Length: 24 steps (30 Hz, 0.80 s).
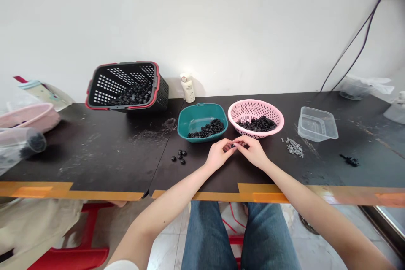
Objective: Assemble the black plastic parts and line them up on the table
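My left hand (pixel 219 152) and my right hand (pixel 252 151) meet above the table, just in front of the baskets. Between their fingertips is a small black part (pixel 232 146), pinched from both sides and mostly hidden. Behind my left hand stands a teal basin (pixel 190 123) holding a heap of small black parts (pixel 209 129). A pink perforated basket (pixel 278 112), with more black pieces (pixel 261 124) in it, is behind my right hand. Several round black pieces (pixel 180 157) lie loose to the left of my left hand.
Small grey pins (pixel 295 147) lie right of the pink basket, near a clear plastic tub (pixel 318 124). A dark basket with red trim (pixel 163 93) tilts at back left, beside a white bottle (pixel 188 88). Orange tape (pixel 202 196) lines the table's front edge.
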### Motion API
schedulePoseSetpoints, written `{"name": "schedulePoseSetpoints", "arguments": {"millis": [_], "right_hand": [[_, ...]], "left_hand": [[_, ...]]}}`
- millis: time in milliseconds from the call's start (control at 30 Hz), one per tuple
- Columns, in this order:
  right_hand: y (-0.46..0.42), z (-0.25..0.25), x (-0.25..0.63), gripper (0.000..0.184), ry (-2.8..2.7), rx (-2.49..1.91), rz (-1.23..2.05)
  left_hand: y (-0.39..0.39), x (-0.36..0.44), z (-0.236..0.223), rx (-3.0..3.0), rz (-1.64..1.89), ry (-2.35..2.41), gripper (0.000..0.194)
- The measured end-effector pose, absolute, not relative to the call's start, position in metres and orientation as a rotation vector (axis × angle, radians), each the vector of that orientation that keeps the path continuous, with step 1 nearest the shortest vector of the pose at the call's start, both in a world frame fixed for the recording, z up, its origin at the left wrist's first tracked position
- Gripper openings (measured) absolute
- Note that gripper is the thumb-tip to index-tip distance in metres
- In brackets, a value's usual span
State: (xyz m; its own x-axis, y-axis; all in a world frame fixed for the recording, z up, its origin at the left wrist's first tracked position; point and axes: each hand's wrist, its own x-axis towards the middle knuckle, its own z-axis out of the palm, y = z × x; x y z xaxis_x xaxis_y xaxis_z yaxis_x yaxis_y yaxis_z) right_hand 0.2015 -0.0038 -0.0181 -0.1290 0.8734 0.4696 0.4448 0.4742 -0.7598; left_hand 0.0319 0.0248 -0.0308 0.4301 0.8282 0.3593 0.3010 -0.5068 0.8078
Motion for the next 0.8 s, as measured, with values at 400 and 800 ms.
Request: {"name": "schedulePoseSetpoints", "arguments": {"millis": [400, 800], "right_hand": [[-0.0093, -0.01, 0.205, 0.012, -1.968, -1.088, 0.338], [-0.0101, -0.0109, 0.2022, 0.013, -1.741, -1.146, 0.789]], "left_hand": [[0.0259, 0.0301, -0.0319, 1.947, 0.992, 0.951, 0.019], [0.0263, 0.0307, -0.0334, 1.991, 0.978, 0.947, 0.021]]}}
